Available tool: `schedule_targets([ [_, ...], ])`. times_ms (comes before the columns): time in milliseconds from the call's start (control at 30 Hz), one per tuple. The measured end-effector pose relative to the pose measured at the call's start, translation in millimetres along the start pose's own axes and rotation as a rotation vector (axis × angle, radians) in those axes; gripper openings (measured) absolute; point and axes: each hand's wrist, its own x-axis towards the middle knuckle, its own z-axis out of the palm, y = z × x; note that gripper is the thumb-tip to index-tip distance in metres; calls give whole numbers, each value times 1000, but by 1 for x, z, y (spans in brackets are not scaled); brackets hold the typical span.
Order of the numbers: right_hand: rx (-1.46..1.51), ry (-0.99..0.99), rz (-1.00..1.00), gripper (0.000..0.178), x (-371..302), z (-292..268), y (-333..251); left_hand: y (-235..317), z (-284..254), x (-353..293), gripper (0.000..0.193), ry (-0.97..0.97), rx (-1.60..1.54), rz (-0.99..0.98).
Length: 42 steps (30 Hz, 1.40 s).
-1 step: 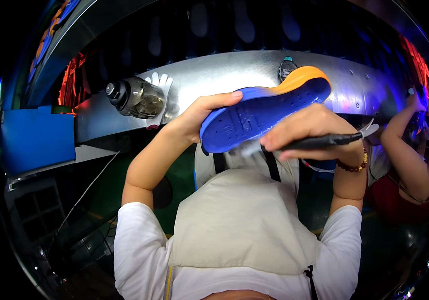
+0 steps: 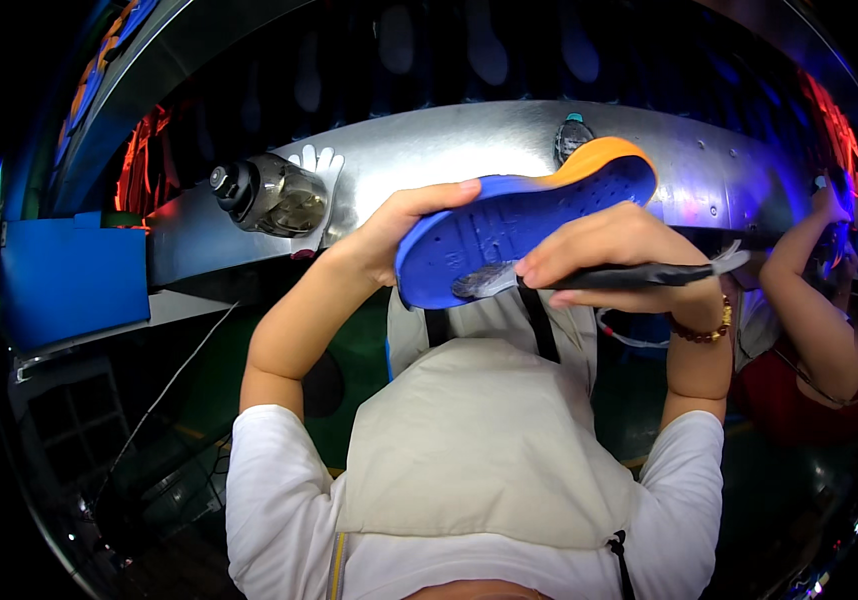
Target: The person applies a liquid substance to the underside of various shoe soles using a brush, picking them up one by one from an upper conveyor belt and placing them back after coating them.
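A shoe sole [image 2: 469, 225], blue with an orange end, is held up at a tilt over the near edge of the metal bench. My left hand [image 2: 394, 225] grips its blue end, thumb along the upper rim and the other fingers hidden beneath. In my right hand [image 2: 624, 245] is a brush with a black-wrapped handle [image 2: 639, 276], pinched near its head. The pale, wet-looking bristles [image 2: 484, 282] touch the blue inner face of the sole close to its lower edge. Part of the sole is hidden behind my right hand.
On the metal bench [image 2: 429, 150] a dark see-through bottle [image 2: 284, 195] lies beside a white glove [image 2: 326, 165]. A small dark container with a teal top [image 2: 575, 135] stands behind the sole. A blue panel [image 2: 74, 270] is at left. Another person's arm [image 2: 804, 275] reaches in at right.
The brush has moved up and left, from the sole's lower edge onto its inner face. The sole has shifted slightly left, its orange end a little lower.
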Motion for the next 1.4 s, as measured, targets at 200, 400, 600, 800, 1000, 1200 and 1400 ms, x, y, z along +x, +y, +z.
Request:
schedule_targets([
  [200, -128, -221, 105, 18, -5, -14, -14, 1, -7, -9, 58, 80, 212, -94],
  [400, -185, -154, 147, 19, -9, -14, 13, 0, -19, -9, 59, 69, 352, -37],
  [600, 316, 285, 435, 23, -1, -4, -4, -7, -17, -5, 55, -19, -105, 69],
  [800, 252, 757, 411, 15, -10, -13, 52, -11, -34, 8, 59, -81, -245, 164],
  [1000, 50, 917, 328, 19, 3, 26, 63, 2, -35, 14, 55, -81, -167, 278],
  [1200, 419, 778, 11, 19, -15, 4, 26, 57, -17, -25, 67, -107, 3, 717],
  [1400, -116, 836, 102, 22, -10, -16, 38, 198, -46, -45, 71, -674, -113, 980],
])
